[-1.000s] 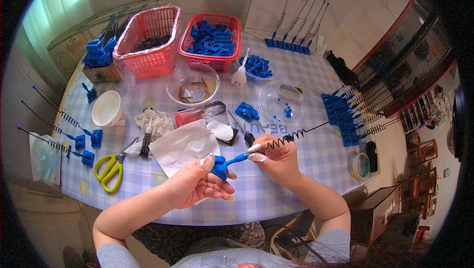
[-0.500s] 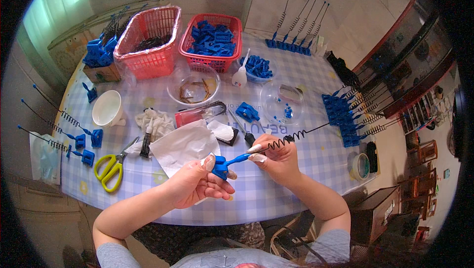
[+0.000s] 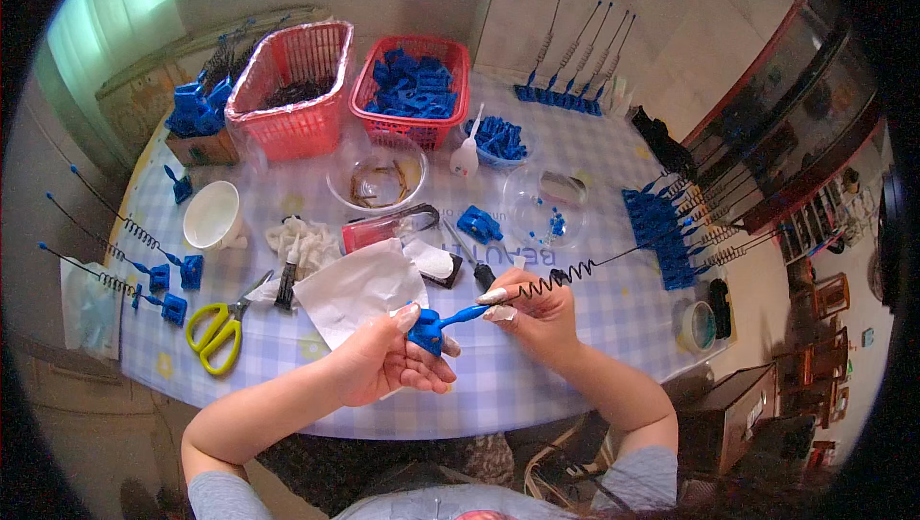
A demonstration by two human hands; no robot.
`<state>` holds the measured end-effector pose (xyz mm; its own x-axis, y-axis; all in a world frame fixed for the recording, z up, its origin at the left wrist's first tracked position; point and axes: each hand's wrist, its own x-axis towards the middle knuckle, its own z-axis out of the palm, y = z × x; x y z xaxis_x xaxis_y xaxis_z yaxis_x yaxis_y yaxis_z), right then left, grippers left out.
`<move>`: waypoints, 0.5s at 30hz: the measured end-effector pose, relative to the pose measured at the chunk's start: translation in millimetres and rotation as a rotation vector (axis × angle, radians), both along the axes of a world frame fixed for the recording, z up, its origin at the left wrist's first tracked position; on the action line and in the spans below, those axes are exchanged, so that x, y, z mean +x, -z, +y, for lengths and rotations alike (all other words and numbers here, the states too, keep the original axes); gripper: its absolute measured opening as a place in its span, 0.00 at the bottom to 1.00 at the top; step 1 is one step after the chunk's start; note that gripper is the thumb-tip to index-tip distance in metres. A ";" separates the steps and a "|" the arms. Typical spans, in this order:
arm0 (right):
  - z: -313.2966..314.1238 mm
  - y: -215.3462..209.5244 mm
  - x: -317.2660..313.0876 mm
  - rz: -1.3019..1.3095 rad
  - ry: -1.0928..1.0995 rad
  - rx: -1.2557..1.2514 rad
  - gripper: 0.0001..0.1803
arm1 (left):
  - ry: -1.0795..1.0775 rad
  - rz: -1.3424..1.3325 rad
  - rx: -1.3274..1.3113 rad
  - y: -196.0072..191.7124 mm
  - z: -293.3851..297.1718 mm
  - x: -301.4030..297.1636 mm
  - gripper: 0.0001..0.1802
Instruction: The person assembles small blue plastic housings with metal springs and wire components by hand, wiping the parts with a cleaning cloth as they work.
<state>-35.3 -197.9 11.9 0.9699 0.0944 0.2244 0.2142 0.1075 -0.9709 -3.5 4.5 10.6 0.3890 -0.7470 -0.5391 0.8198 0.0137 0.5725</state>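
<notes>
A round table [image 3: 575, 367] with a checked cloth carries two red baskets [image 3: 299, 89], a clear bowl [image 3: 379, 180] and yellow scissors [image 3: 216, 333]. Above its near edge, the left hand [image 3: 383, 362] is closed around a blue plastic base [image 3: 426, 328], thumb on top. The right hand [image 3: 537, 314] pinches the blue stem beside it between fingertips. From there a black coiled spring wire [image 3: 561, 276] runs up and to the right, away from both hands.
</notes>
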 end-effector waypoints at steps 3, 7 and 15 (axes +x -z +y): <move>0.5 2.6 -1.3 -0.058 -0.008 -0.043 0.12 | 0.009 0.087 -0.143 6.5 4.0 0.7 0.33; -4.0 2.1 -0.8 -0.041 -0.080 -0.115 0.19 | 0.036 0.122 -0.170 4.2 6.0 1.0 0.35; 1.6 9.7 -1.8 -0.008 -0.060 0.170 0.18 | 0.006 0.094 -0.193 8.1 8.7 -1.2 0.38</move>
